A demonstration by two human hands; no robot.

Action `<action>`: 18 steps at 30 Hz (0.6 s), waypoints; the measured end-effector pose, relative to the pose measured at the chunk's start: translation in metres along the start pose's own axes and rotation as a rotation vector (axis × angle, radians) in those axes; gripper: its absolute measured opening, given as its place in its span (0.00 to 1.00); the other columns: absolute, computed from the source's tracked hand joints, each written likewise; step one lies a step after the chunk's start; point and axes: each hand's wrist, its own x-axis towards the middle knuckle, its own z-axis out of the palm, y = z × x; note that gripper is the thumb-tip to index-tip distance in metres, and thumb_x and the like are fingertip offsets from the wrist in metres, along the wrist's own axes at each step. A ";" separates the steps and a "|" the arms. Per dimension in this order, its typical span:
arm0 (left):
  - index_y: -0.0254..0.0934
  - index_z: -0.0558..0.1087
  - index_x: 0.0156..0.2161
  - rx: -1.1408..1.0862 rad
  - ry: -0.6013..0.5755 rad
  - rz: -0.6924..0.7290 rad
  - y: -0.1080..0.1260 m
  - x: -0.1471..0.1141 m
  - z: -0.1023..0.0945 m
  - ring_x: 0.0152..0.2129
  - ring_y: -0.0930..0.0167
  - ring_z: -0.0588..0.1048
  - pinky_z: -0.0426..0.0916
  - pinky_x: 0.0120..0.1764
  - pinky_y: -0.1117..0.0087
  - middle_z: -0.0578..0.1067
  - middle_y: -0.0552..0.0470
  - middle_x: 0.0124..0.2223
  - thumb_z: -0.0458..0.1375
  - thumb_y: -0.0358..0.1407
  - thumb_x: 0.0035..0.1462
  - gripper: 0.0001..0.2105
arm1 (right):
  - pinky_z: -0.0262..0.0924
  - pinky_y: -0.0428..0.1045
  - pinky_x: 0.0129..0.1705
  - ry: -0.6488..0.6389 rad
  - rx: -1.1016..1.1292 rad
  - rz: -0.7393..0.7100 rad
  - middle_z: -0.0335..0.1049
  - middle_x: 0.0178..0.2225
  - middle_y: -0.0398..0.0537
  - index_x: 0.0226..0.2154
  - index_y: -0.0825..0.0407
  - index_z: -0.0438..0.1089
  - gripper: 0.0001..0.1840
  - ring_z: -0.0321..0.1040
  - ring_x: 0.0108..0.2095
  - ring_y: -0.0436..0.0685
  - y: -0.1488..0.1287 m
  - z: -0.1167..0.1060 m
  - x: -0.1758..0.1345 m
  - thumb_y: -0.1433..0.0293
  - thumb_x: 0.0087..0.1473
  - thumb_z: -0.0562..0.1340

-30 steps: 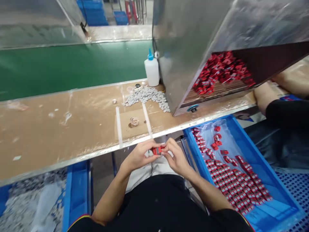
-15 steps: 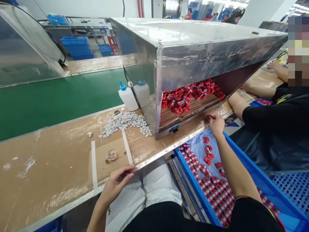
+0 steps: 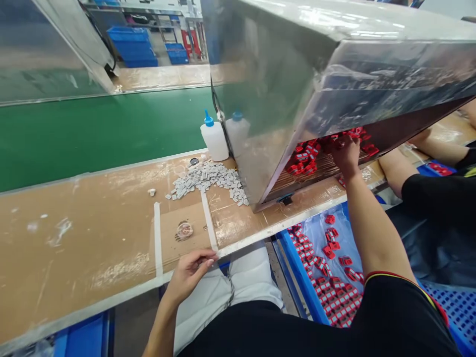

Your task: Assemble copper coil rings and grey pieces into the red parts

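My right hand (image 3: pixel 346 156) reaches under the slanted front of the metal box, its fingers bent around a small red plastic piece among the pile of red pieces (image 3: pixel 305 157). The fingertips are partly hidden there. Below that arm, another red piece (image 3: pixel 341 181) lies on the tabletop in front of the box. At the table's front edge rests my left hand (image 3: pixel 191 271), loosely curled, with a gap between thumb and fingers and nothing visible in it. Near it, a small round clear dish (image 3: pixel 184 230) sits on a cardboard sheet (image 3: pixel 169 253) taped to the table.
Small grey squares (image 3: pixel 208 179) lie heaped beside the metal box (image 3: pixel 275 99). A white bottle with a blue nozzle (image 3: pixel 214 141) stands behind them. Red pieces in rows fill part of a blue tray (image 3: pixel 284 248) at lower right. A co-worker's arm (image 3: pixel 396 173) is at right.
My right hand has moved from the tabletop before the box into the pile inside it. A red piece now lies where it was. My left hand stays at the edge; the view has shifted.
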 end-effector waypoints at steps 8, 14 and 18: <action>0.32 0.79 0.42 -0.077 -0.165 0.166 -0.001 0.003 -0.007 0.35 0.65 0.83 0.79 0.39 0.68 0.84 0.41 0.37 0.60 0.44 0.64 0.14 | 0.66 0.56 0.43 0.231 0.593 -0.217 0.70 0.39 0.51 0.36 0.52 0.70 0.16 0.72 0.39 0.57 -0.003 -0.053 -0.175 0.73 0.44 0.73; 0.37 0.70 0.60 -0.184 -0.224 0.288 0.005 0.007 0.007 0.42 0.65 0.81 0.79 0.43 0.66 0.77 0.36 0.56 0.65 0.43 0.60 0.25 | 0.72 0.57 0.41 -0.402 0.889 -0.293 0.70 0.42 0.51 0.44 0.44 0.74 0.11 0.74 0.40 0.60 -0.070 -0.015 -0.358 0.61 0.58 0.67; 0.40 0.67 0.62 -0.146 -0.017 0.369 0.003 0.003 0.007 0.53 0.60 0.77 0.76 0.51 0.59 0.73 0.37 0.60 0.66 0.45 0.58 0.29 | 0.72 0.59 0.47 -0.579 1.035 -0.101 0.74 0.45 0.53 0.47 0.44 0.73 0.17 0.74 0.46 0.62 -0.098 0.025 -0.405 0.56 0.58 0.67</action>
